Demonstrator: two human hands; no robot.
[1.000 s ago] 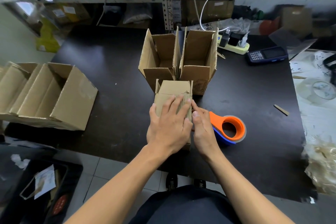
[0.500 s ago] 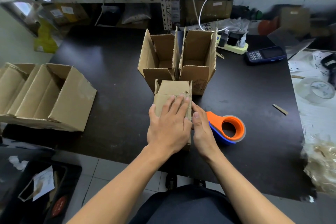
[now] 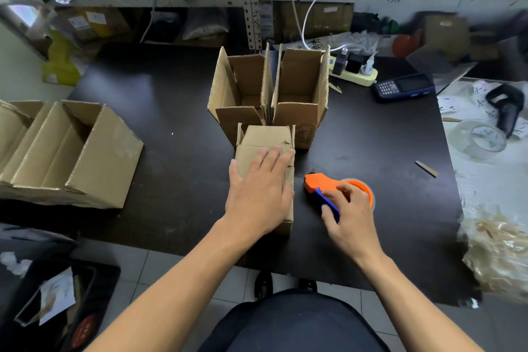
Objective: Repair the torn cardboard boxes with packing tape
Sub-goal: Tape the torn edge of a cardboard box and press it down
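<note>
At the far left of the desk (image 3: 171, 100) a large open carton (image 3: 71, 151) lies on its side, mouth toward me. Behind the centre, two upright open boxes (image 3: 268, 94) stand side by side, touching. Just in front of them lies the small torn box (image 3: 265, 140), its ragged edge visible near my fingertips. My left hand (image 3: 260, 188) rests flat on top of that box, fingers straight and spread, pressing it down; nothing is clamped in that grip. Just to the right of the box, apart from it, the orange and blue tape dispenser (image 3: 317, 183) sits on the desk. My right hand (image 3: 348, 217) is on it, fingers curled over the roll and thumb against the blue side, so this grip is closing around the dispenser. Farther right lie a dark handheld keypad device (image 3: 403, 87) and a clear tape roll (image 3: 483, 137).
</note>
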